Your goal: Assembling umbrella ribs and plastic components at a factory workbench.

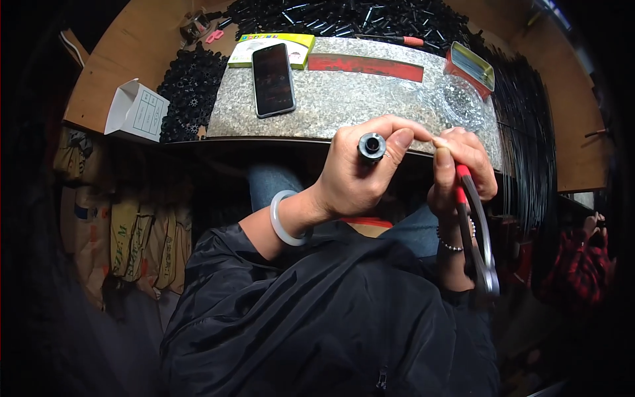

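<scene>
My left hand (357, 169) is closed around a black hollow cylinder (372, 147), its round open end turned up. The left thumb and forefinger reach across to the fingertips of my right hand (466, 155). Anything pinched where the fingertips meet is too small to make out. My right hand also holds a two-armed metal tool (486, 245) with red ends. Its red part lies against the fingers, and the long arms run down past the wrist to where they join.
Ahead is a speckled worktop (357, 106) with a phone (272, 79), a yellow-green box (301, 49), a red strip (364, 67), a coil of clear strand (460, 102) and a red tin (469, 66). Black parts (192, 92) and thin black rods (526, 126) flank it. A white carton (139, 112) stands left.
</scene>
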A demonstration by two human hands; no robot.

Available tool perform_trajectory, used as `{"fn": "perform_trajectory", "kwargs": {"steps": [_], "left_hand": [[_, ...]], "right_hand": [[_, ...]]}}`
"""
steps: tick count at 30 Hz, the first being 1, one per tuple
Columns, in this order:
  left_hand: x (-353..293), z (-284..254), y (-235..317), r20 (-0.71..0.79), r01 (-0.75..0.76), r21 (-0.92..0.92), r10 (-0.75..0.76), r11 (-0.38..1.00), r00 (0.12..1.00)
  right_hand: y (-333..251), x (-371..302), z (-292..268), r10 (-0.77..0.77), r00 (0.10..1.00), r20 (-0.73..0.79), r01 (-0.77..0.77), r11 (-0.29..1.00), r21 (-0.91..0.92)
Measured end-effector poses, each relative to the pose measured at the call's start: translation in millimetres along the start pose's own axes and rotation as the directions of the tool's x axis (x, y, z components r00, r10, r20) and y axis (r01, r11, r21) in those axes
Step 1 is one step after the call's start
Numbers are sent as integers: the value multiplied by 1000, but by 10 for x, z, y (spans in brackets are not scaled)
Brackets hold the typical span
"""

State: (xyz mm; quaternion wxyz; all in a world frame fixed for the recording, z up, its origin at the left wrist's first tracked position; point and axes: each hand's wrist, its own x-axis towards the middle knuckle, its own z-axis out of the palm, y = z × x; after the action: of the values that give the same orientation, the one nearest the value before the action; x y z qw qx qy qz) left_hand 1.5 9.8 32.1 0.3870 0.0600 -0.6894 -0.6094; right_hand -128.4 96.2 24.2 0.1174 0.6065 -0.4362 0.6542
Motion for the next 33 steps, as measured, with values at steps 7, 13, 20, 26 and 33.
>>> {"fn": "perform_trajectory", "kwargs": {"steps": [7, 13, 20, 26, 33], "left_hand": [[-1, 8, -94, 43, -61, -4, 62, 998, 997], [-19, -20, -150, 54, -130, -18, 131, 991, 990], [-10, -4, -107, 20, -88, -42, 89, 995, 996], [-27, -70, -147, 59, -106, -76, 110, 991, 992], [-11, -51, -72, 76, -49, -81, 56, 995, 996]], "right_hand": [[-72, 20, 283, -150, 988, 27, 148, 986, 70], [-58, -12, 353, -145, 989, 14, 144, 989, 32], [-42, -20, 386, -145, 989, -13, 145, 989, 8], [-127, 132, 272, -25, 984, 179, 25, 1000, 6], [-207, 408, 68, -119, 896, 428, 208, 964, -167]]}}
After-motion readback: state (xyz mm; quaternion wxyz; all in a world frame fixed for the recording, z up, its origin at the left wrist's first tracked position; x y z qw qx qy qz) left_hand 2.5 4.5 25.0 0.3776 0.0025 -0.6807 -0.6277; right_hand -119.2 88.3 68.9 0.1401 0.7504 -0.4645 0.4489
